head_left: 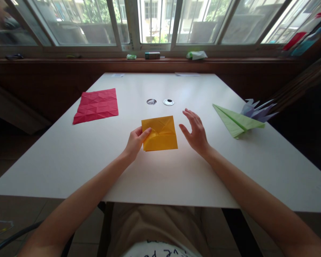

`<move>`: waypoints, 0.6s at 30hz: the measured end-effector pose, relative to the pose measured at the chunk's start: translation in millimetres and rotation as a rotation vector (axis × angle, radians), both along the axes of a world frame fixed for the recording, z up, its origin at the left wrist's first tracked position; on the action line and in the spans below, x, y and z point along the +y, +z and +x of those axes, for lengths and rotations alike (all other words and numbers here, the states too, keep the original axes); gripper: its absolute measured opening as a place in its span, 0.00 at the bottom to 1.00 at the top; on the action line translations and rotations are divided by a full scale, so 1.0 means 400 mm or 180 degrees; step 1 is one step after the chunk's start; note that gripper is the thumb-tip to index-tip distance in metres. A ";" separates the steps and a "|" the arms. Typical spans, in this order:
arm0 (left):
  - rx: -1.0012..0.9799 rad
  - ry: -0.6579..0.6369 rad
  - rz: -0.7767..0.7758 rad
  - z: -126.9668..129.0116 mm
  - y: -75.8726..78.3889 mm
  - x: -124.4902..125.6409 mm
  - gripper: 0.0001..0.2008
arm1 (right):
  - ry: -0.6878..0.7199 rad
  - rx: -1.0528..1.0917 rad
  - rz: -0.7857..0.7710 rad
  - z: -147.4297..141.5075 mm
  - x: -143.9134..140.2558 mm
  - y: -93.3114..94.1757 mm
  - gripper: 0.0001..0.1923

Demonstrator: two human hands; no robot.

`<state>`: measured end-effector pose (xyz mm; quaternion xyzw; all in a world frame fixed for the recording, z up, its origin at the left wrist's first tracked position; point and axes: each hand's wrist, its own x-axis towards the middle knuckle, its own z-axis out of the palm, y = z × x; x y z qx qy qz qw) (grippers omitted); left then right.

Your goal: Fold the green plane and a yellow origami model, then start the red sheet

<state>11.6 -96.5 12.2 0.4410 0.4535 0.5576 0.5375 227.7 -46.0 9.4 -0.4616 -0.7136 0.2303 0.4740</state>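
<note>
A folded sheet of yellow origami paper (162,137) is held up over the white table, with crease lines across its face. My left hand (136,141) grips its left edge, thumb on the front and the other fingers mostly hidden behind. To the right of the paper, my right hand (195,132) is apart from it, thumb and fingers spread and nothing between them. Two small round silvery discs lie beyond the paper, a left one (151,102) and a right one (168,102) with a dark spot.
A creased red paper sheet (97,105) lies on the left of the white table (56,164). At the right edge are a green paper plane (238,121) and a purple folded paper piece (258,110). A small box (152,55) stands on the windowsill.
</note>
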 end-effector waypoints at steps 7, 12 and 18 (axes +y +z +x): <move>0.0075 -0.0445 0.0038 0.004 0.002 -0.008 0.16 | 0.0947 0.0379 -0.1304 0.000 -0.013 0.006 0.29; 0.0258 -0.0697 0.0001 0.009 0.004 -0.014 0.17 | 0.0859 0.0653 -0.0849 -0.005 -0.032 0.022 0.27; 0.0533 -0.0886 0.0007 0.008 0.007 -0.018 0.18 | 0.1060 0.0804 -0.1203 -0.021 -0.056 0.033 0.12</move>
